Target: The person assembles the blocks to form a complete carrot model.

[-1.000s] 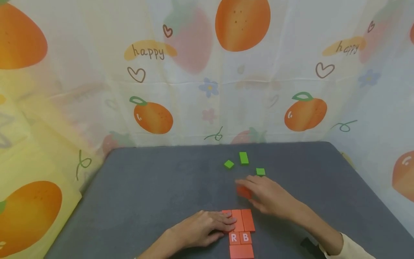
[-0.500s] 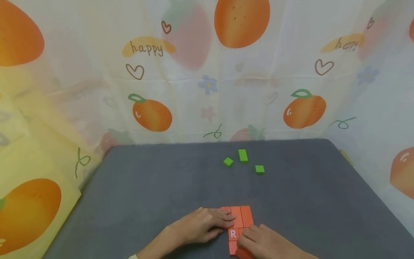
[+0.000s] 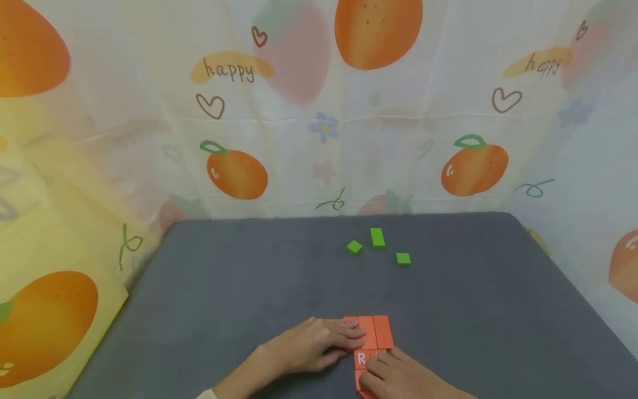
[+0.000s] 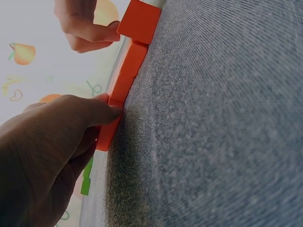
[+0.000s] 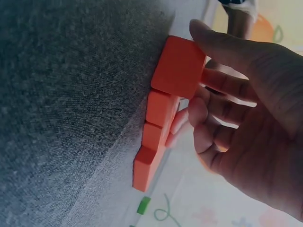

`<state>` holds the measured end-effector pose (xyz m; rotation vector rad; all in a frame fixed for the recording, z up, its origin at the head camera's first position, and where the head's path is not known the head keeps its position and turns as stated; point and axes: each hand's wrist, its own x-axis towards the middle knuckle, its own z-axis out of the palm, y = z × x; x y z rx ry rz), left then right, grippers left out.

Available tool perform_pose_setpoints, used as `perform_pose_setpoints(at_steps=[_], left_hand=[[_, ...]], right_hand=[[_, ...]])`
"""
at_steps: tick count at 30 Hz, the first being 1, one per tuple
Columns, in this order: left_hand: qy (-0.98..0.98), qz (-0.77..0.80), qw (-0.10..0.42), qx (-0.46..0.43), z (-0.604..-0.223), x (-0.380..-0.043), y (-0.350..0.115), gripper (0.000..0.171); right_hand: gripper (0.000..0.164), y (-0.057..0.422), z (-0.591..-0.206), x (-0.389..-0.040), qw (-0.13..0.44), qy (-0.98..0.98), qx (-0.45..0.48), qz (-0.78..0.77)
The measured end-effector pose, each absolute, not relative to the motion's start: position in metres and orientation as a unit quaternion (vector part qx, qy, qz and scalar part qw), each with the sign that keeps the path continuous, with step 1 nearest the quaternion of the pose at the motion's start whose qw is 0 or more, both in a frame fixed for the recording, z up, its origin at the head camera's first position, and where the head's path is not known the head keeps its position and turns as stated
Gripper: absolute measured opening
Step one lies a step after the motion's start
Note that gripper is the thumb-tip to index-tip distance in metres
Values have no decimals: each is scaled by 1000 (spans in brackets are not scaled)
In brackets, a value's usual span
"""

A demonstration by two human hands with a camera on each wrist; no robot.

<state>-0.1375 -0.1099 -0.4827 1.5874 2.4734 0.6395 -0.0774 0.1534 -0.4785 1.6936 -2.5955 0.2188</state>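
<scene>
Red blocks lie joined on the table in the head view, with two tall rectangles at the far end, one of them a red block (image 3: 384, 332). Nearer is a small block lettered R (image 3: 361, 359); its neighbour is mostly covered. My left hand (image 3: 319, 343) lays its fingers over the far left blocks, and its thumb touches a block's side in the left wrist view. At the near end my right hand (image 3: 401, 377) holds a red block (image 5: 179, 66) between thumb and fingers. That block stands higher than the row behind it in the right wrist view.
Several feet of grey cloth-covered table (image 3: 239, 277) surround the blocks. Toward the back lie a small green block (image 3: 354, 247), a longer green block (image 3: 377, 238) and another small green block (image 3: 403, 259). A fruit-printed curtain (image 3: 299, 155) hangs behind.
My right hand has carried the red block from beside the green blocks back to the near end of the red group. My left hand stays on the far left blocks.
</scene>
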Motion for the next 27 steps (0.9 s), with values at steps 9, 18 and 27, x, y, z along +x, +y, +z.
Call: perform_pose_setpoints(at_steps=[9, 18, 27], left_hand=[[822, 210, 64, 525, -482, -138, -109, 34], [822, 209, 61, 526, -481, -138, -108, 33], [818, 218, 62, 529, -482, -135, -109, 34]], right_hand=[[33, 149, -463, -80, -15, -836, 546, 50], [40, 149, -452, -80, -66, -845, 529, 44], [32, 161, -429, -92, 25, -856, 512, 73]])
